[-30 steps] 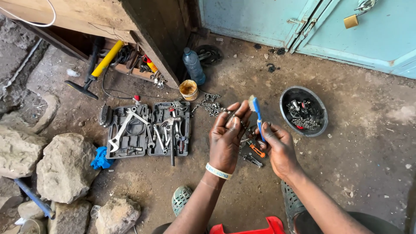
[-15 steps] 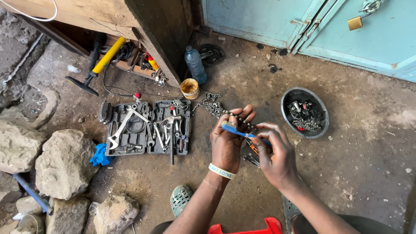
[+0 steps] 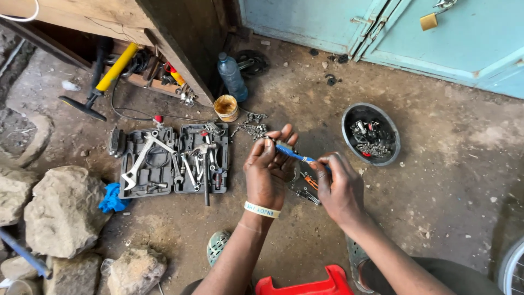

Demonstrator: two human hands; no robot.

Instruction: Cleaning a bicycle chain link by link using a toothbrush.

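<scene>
My left hand is raised palm away from me, fingers loosely curled around a small dark part that I cannot make out. A white band circles that wrist. My right hand grips a blue-handled tool and holds its tip against the left hand's fingers. Below the hands, on the dirt floor, lie pliers with orange grips and a few small metal pieces.
An open grey tool case with wrenches lies left of the hands. A round metal bowl of small parts sits to the right. Behind are a yellow-lidded tin, a plastic bottle, a chain, rocks, a red stool.
The blue-handled tool swung from upright to lying across between the hands, and its tip now sits at my left fingers. Both hands shifted slightly left.
</scene>
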